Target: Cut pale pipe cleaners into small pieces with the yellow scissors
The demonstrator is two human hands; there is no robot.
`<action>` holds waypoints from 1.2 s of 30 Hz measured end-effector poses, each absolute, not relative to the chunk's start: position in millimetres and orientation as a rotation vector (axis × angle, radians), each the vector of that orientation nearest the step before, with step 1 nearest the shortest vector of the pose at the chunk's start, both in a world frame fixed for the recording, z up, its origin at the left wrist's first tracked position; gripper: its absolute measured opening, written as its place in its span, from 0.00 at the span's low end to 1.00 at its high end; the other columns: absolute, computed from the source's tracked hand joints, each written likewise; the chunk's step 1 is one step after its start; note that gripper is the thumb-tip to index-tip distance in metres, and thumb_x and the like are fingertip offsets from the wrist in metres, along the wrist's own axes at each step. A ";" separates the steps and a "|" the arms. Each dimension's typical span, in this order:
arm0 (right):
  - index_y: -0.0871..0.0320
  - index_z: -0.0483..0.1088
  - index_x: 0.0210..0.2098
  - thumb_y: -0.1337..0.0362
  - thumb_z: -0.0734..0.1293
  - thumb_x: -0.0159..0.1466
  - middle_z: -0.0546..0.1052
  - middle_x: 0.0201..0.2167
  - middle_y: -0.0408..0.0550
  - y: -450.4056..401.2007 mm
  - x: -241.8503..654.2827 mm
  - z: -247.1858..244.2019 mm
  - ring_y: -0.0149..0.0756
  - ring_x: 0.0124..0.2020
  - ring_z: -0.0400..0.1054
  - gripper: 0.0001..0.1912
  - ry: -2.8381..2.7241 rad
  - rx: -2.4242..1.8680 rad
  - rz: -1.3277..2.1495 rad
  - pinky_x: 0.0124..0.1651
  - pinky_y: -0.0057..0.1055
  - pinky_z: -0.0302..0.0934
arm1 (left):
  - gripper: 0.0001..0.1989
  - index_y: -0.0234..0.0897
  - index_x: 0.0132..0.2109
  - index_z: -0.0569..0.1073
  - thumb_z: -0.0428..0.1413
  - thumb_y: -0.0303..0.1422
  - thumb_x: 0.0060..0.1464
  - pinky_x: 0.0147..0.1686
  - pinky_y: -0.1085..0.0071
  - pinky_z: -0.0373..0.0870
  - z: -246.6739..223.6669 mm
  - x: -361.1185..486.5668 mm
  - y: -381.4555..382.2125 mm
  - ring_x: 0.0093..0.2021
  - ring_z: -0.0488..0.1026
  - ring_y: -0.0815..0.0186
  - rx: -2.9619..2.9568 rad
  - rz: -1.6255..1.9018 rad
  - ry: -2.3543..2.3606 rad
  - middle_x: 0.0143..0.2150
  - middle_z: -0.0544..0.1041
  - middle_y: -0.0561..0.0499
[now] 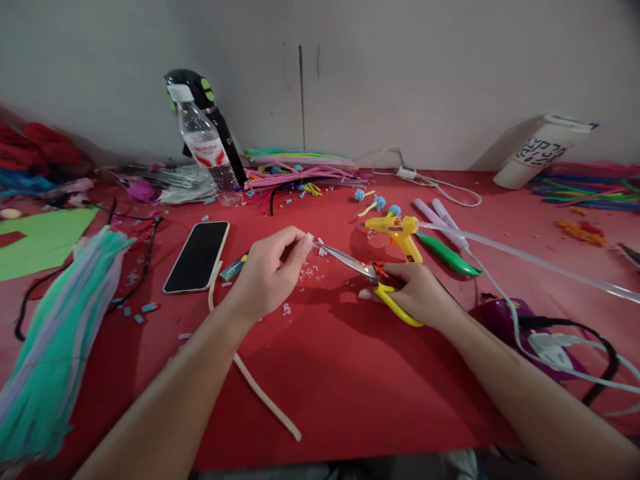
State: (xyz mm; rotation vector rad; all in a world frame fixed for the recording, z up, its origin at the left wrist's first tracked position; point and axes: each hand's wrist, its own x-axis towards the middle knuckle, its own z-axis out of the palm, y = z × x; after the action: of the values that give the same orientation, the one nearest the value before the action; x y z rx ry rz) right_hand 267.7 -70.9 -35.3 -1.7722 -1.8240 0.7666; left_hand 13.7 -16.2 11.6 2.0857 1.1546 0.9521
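My left hand (pixel 274 267) pinches a small pale pink piece (pixel 309 238) between thumb and fingertips, above the middle of the red table. In my right hand (pixel 417 293) are scissors (pixel 353 263) with yellow and orange handles, their blades pointing left, the tips at the pale piece. Small pale trimmings (pixel 311 272) are scattered on the table below the blades. A cream pipe cleaner (pixel 267 400) runs under my left forearm toward the table's front edge. Behind my right hand lies a yellow glue gun (pixel 400 230) with a long clear glue stick.
A black phone (pixel 198 258) lies left of my left hand, beside a teal pipe cleaner bundle (pixel 65 347). Bottles (pixel 207 150) stand at the back left. A green-handled tool (pixel 450 255), a purple power strip (pixel 510 327) with cables and a white cup (pixel 543 150) are on the right.
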 end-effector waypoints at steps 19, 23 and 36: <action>0.56 0.53 0.22 0.47 0.74 0.51 0.49 0.21 0.36 -72.0 267.6 -33.0 0.26 0.24 0.43 0.28 -1.851 -1.779 0.758 0.24 0.27 0.41 | 0.16 0.37 0.30 0.62 0.45 0.40 0.66 0.28 0.71 0.56 12.0 16.5 -17.6 0.27 0.60 0.70 2.034 0.913 1.184 0.26 0.62 0.55; 0.56 0.53 0.22 0.47 0.74 0.51 0.49 0.21 0.36 -72.0 267.3 -33.0 0.27 0.24 0.43 0.28 -1.851 -1.773 0.761 0.24 0.27 0.41 | 0.16 0.37 0.31 0.63 0.45 0.40 0.66 0.29 0.71 0.57 10.9 15.8 -17.0 0.28 0.61 0.70 2.049 0.901 1.184 0.27 0.64 0.55; 0.56 0.54 0.21 0.47 0.73 0.51 0.50 0.20 0.36 -71.3 266.0 -36.0 0.26 0.24 0.44 0.27 -1.781 -1.788 0.740 0.23 0.27 0.41 | 0.16 0.37 0.31 0.63 0.45 0.40 0.66 0.28 0.71 0.57 9.6 15.5 -17.7 0.27 0.62 0.70 2.046 0.905 1.190 0.26 0.65 0.55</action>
State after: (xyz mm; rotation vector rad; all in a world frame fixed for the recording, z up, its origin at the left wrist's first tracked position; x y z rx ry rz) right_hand 266.0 -71.3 -36.0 -1.7875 -1.7814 0.7404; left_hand 15.5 -17.7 9.6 2.0456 1.1902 0.9049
